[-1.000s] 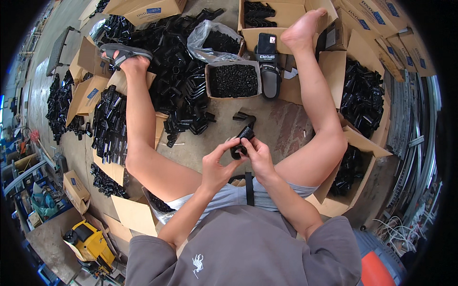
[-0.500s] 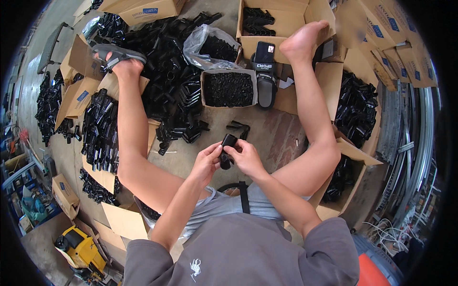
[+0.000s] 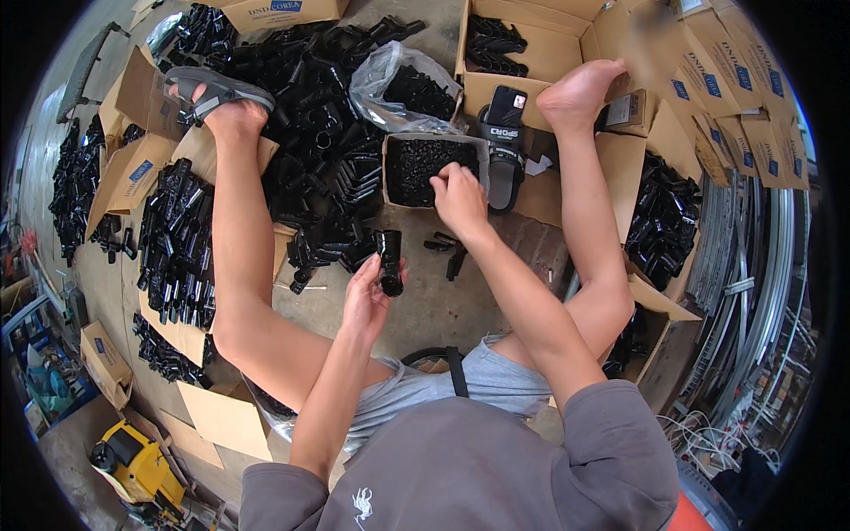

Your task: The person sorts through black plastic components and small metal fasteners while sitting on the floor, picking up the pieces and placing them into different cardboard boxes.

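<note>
Right fingers [image 3: 450,178] have moved to the carton [image 3: 483,164] of black pieces [image 3: 413,168].

Far-L carton [image 3: 266,16]: dark caps on brown card, then white caps in a blue block. Same kind of print on L carton [image 3: 133,173], at an angle, & on several boxes in far-R stack [image 3: 722,84]; others there show just a blue patch, too sm. to read. Loose sandal [image 3: 503,173], far, R of ctr: white caps on dark strap. Phone [image 3: 506,108] on it: pale sticker w/ red, illegible. Sm. carton [image 3: 106,358], near L: dark-blue label, unreadable. Grey shirt [image 3: 460,460], near: white figure emblem.
</note>
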Action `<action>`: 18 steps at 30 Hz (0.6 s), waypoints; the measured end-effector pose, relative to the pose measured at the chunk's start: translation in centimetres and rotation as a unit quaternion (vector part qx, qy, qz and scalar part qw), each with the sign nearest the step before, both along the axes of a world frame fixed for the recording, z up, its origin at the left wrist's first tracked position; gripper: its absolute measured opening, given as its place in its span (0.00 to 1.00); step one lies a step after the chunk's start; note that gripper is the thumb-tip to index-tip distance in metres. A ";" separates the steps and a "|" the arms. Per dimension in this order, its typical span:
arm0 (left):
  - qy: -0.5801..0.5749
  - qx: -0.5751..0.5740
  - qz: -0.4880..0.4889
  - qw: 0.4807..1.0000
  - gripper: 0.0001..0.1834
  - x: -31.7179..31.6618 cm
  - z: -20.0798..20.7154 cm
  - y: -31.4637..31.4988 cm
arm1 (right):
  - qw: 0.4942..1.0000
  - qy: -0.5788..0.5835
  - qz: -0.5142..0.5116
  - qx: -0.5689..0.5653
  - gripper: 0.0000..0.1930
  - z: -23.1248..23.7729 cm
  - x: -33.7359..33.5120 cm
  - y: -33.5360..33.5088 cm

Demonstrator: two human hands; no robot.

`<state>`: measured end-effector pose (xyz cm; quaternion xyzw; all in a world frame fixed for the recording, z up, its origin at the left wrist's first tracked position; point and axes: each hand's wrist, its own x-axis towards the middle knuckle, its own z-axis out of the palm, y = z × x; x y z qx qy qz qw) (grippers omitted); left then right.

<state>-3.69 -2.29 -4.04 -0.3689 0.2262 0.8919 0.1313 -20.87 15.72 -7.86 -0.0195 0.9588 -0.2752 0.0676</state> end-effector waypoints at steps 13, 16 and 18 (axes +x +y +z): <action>0.041 -0.009 -0.047 0.998 0.20 0.6 0.1 0.7 | 0.999 -0.018 -0.020 0.028 0.06 -2.8 -0.9 0.1; 0.031 -0.050 -0.035 0.998 0.18 0.6 0.4 1.2 | 0.986 -0.033 -0.049 -0.156 0.09 0.3 0.9 0.2; 0.026 -0.102 -0.041 0.994 0.18 1.0 -0.1 1.3 | 0.961 -0.058 -0.062 -0.264 0.10 3.3 3.6 0.7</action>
